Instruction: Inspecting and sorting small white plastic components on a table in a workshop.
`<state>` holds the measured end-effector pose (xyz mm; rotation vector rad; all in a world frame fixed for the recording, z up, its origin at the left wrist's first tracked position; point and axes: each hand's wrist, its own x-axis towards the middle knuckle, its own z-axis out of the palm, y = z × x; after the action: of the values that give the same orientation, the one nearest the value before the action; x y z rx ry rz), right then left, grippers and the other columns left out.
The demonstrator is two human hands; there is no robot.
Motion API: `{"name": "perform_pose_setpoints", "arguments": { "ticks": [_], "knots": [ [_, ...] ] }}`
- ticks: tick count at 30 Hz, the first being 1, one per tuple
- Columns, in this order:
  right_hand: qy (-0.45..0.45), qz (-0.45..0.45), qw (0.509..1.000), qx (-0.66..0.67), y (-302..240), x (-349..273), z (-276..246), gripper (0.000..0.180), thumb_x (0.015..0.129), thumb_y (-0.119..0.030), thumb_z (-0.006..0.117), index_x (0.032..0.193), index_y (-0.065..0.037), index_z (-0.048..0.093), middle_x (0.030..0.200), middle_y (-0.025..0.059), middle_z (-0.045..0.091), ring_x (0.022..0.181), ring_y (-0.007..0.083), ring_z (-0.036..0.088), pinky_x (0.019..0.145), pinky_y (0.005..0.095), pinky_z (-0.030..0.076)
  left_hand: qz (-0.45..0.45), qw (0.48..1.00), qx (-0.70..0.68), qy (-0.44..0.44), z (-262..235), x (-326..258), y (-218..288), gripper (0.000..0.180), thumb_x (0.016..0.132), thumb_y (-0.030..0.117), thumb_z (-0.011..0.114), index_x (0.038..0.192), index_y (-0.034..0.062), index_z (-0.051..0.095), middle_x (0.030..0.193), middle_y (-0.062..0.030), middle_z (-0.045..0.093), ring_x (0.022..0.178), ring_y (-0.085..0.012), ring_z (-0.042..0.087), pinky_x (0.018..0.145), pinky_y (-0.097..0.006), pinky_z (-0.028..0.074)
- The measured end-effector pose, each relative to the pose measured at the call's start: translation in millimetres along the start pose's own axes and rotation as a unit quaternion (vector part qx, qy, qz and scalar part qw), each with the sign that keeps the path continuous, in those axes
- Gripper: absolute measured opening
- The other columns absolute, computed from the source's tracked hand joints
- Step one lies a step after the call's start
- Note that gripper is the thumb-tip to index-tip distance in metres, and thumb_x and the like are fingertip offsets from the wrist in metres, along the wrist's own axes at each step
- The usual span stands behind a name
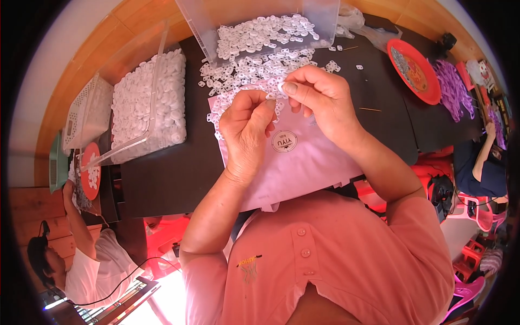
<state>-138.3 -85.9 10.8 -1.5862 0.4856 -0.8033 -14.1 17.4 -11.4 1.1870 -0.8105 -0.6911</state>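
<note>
My left hand [245, 127] and my right hand [327, 100] are raised close together over a pink cloth bag [303, 168] with a round dark print. Between the thumb and finger of my right hand is a small white plastic piece [281, 88]. My left thumb and forefinger are pinched together beside it; what they hold, if anything, is too small to make out. Just beyond my hands, a loose heap of small white plastic pieces with holes [238, 71] spreads over the bag's far edge and the dark table [162, 187].
A clear bin [189, 21] of the same pieces lies at the back. Left stands another clear bin [147, 142] full of white pieces. At the right are a red tray [436, 98] and purple strips [452, 89]. Other people sit at both sides.
</note>
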Motion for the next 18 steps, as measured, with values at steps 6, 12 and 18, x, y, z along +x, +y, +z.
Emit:
{"name": "perform_pose_setpoints", "arguments": {
  "ticks": [6, 12, 18],
  "knots": [
    [0.002, 0.0, 1.0, 0.001, -2.5, -0.5, 3.3, 0.011, 0.091, -0.01, 0.063, 0.087, 0.001, 0.063, 0.067, -0.0009, 0.057, 0.058, 0.0047, 0.05, 0.049, 0.0201, 0.04, 0.001, 1.0, 0.004, -0.008, 0.0, -0.5, 0.9, 0.01, 0.089, 0.008, 0.06, 0.089, -0.0015, 0.061, 0.068, -0.0034, 0.059, 0.054, -0.008, 0.051, 0.048, -0.022, 0.04],
    [-0.01, -0.007, 1.0, 0.003, 5.9, -0.7, 5.5, 0.011, 0.09, -0.009, 0.062, 0.086, 0.0, 0.063, 0.068, -0.0009, 0.057, 0.059, 0.005, 0.051, 0.049, 0.0202, 0.04, 0.005, 1.0, 0.018, -0.024, -1.1, -0.1, -0.7, 0.009, 0.091, 0.008, 0.06, 0.09, -0.001, 0.061, 0.07, -0.0033, 0.059, 0.055, -0.0077, 0.052, 0.049, -0.021, 0.04],
    [-0.037, 0.026, 0.999, 0.005, 9.6, 3.8, 3.1, 0.012, 0.09, -0.011, 0.064, 0.084, -0.001, 0.062, 0.067, -0.0009, 0.057, 0.058, 0.005, 0.052, 0.049, 0.02, 0.039, -0.008, 0.999, 0.019, -0.03, -1.2, 0.5, -1.0, 0.009, 0.091, 0.008, 0.06, 0.091, -0.001, 0.061, 0.069, -0.0032, 0.059, 0.056, -0.0078, 0.052, 0.049, -0.021, 0.04]
  ]
}}
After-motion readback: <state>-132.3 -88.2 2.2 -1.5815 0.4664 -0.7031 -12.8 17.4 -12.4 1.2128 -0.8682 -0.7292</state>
